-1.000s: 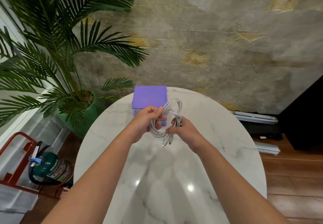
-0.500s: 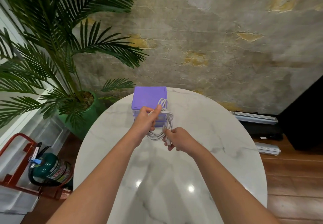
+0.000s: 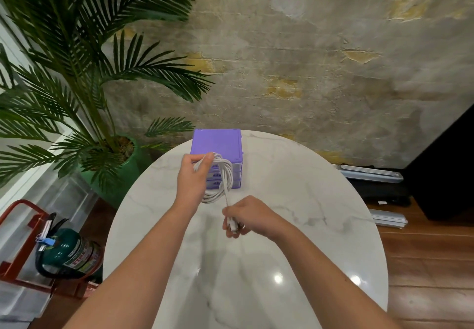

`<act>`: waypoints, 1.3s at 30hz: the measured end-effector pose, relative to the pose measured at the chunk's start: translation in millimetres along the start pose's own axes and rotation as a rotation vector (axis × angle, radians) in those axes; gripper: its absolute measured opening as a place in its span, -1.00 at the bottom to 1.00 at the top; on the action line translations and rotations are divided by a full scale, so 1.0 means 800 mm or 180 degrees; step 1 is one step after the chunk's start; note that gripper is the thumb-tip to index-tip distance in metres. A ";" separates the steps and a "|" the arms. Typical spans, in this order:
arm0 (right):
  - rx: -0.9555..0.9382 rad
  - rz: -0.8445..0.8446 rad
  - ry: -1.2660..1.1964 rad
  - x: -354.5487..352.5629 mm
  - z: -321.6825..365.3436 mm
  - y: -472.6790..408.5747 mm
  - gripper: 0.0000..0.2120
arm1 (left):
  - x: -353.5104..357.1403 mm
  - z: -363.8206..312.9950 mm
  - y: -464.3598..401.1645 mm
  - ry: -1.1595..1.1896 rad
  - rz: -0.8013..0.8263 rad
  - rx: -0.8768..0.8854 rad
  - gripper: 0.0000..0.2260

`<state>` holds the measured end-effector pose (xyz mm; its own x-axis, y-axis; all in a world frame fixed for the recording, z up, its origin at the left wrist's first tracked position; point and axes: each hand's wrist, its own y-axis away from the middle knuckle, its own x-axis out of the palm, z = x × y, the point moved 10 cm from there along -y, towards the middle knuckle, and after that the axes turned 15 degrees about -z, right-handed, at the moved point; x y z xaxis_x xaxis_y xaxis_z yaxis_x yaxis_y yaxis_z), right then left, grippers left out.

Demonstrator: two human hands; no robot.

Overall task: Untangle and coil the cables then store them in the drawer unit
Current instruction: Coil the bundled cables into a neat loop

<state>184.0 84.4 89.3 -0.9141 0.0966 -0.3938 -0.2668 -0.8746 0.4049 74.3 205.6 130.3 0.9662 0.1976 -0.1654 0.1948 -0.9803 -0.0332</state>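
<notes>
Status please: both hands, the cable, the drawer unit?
Left hand grips coil. Right hand pulls cable end taut. Drawer unit behind, drawers look shut. Nothing in the way.

The left hand [image 3: 194, 178] covers the left side of the white cable coil [image 3: 220, 180], so how many loops it has there cannot be counted. The coil and this hand hide most of the front of the purple drawer box [image 3: 217, 141]; whether any drawer is pulled out cannot be told. The cable ends go inside the closed right hand [image 3: 245, 216], and the plugs are too small to say their type. The near edge of the marble table [image 3: 295, 239] is cut by the bottom border, under both forearms. The label on the fire extinguisher [image 3: 68, 251] is too small to read. The palm plant [image 3: 77, 77] is cut off at the top and left.
</notes>
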 end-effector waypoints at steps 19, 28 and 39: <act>0.0397 -0.0830 -0.0192 -0.029 -0.035 -0.028 -0.82 | 0.046 0.009 0.026 0.0153 0.1219 -0.1040 -0.71; -0.0056 -0.1217 0.0302 -0.043 -0.009 -0.016 -0.47 | 0.031 0.017 0.019 -0.0292 0.0495 -0.0538 -0.58; -0.0439 -0.2090 0.0463 -0.050 -0.011 0.007 -0.48 | 0.040 0.008 0.025 0.0374 0.0538 -0.0894 -0.75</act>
<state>222.0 71.4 99.9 -0.5233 0.5710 -0.6325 -0.7015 -0.7101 -0.0607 107.8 192.3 118.5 0.9984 0.0470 -0.0302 0.0533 -0.9640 0.2603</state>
